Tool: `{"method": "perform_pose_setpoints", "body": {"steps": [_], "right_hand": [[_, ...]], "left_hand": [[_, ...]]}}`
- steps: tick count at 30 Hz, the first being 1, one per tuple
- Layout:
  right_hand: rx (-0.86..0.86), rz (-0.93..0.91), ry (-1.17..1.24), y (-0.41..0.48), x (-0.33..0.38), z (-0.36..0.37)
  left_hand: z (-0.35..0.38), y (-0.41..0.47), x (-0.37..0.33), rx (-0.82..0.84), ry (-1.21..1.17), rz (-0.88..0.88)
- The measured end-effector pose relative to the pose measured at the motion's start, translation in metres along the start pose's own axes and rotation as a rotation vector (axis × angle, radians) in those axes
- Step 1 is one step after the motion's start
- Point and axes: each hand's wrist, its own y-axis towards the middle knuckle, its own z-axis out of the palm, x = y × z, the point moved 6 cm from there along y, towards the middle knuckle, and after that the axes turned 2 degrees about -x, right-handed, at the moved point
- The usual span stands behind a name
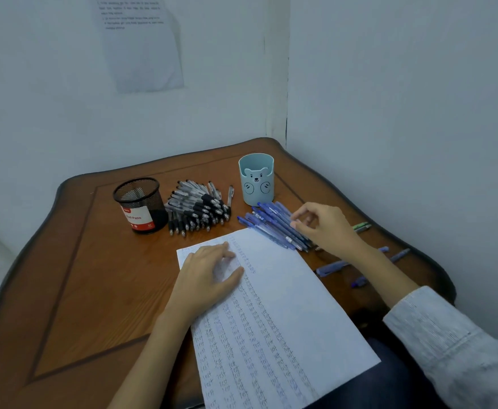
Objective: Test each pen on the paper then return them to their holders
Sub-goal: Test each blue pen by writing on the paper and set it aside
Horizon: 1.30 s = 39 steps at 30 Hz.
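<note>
You seem to be choosing a pen: left hand flat on the paper at the near edge, right hand curled over the blue pens toward the right edge, grip unclear; lift one.

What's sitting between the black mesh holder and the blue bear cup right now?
In the head view, a pile of black pens lies between the mesh holder and the bear cup, one stray pen nearest the cup.

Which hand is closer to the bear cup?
Right. The right hand is at the blue pens lying just in front of the bear pen holder; the left hand rests flat on the paper, farther away.
</note>
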Motion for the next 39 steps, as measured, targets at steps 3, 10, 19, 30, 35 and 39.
{"method": "perform_pose_setpoints", "body": {"steps": [3,10,19,30,35,39], "right_hand": [[0.083,0.033,-0.022,-0.012,-0.005,-0.011],[0.279,0.019,-0.031,-0.047,-0.007,-0.046],[0.478,-0.028,-0.27,-0.094,-0.017,-0.068],[0.092,-0.035,0.006,-0.1,-0.015,-0.061],[0.042,0.006,0.218,-0.087,0.003,-0.046],[0.101,0.03,0.448,-0.078,0.025,-0.026]], "left_hand": [[0.001,-0.001,-0.007,0.023,0.065,0.047],[-0.004,0.002,-0.013,0.139,0.091,-0.017],[0.008,0.013,-0.065,0.008,0.12,0.076],[0.02,0.005,-0.085,-0.001,-0.07,0.042],[0.013,0.004,-0.07,0.001,-0.061,0.02],[0.006,0.001,-0.054,0.024,-0.036,0.019]]}}
